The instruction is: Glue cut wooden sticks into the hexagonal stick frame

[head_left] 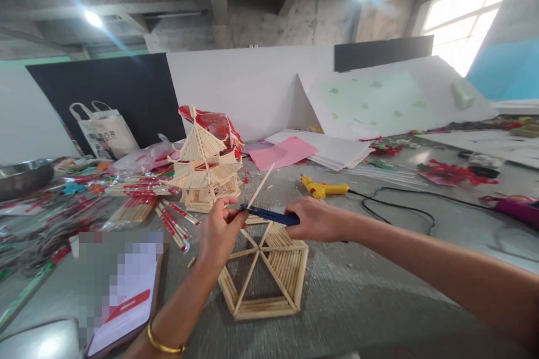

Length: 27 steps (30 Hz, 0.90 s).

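Observation:
My left hand point(219, 230) pinches a thin wooden stick point(261, 184) that slants up and away to the right. In my right hand point(314, 219) is a pair of dark blue pliers point(272, 215), its jaws at the stick's lower end by my left fingertips. Below both hands lies a hexagonal frame of wooden sticks point(281, 287), with spokes meeting at its centre. Close-set sticks fill some of its sections on the right, while others are open. Part of its far edge is hidden by the hands and pliers.
A tiered stick pagoda point(202, 162) stands behind my left hand. Bundled sticks point(135, 202) and a phone point(130, 297) lie at left. A yellow glue gun point(324, 186) with a black cable point(404, 190) lies at right. Pink paper point(282, 152) rests farther back.

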### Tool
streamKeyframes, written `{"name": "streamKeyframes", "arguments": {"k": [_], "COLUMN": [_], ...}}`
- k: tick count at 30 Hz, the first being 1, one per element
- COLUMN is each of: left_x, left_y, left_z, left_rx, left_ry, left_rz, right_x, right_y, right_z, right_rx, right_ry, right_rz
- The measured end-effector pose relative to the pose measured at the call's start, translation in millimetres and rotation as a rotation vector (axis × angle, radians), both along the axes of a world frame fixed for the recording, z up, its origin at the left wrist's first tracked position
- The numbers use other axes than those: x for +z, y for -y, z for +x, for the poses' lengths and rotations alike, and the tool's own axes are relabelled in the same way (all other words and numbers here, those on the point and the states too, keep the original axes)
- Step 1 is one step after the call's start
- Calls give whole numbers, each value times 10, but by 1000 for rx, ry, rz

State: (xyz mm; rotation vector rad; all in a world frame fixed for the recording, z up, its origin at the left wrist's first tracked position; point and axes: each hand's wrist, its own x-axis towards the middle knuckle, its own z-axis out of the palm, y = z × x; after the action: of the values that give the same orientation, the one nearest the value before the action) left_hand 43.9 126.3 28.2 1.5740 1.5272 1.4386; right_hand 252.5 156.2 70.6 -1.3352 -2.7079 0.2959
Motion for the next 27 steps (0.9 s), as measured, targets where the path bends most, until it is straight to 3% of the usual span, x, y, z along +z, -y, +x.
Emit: {"name": "streamKeyframes", "arguments": {"k": [8, 16, 27], "left_x": [-78, -78, -47], "left_y": [-84, -174, -231], "left_z": [-70, -70, -74], "left_rx": [-13, 33, 167], "left_ry": [-108, -217, -312], "left_rz": [-95, -96, -102], "right_x": [101, 28, 28], "right_y": [-110, -416, -638], "right_z": [-13, -71, -275], "right_rx": [82, 139, 172], "right_ry": [117, 176, 297], "right_rz": [34, 77, 120]}}
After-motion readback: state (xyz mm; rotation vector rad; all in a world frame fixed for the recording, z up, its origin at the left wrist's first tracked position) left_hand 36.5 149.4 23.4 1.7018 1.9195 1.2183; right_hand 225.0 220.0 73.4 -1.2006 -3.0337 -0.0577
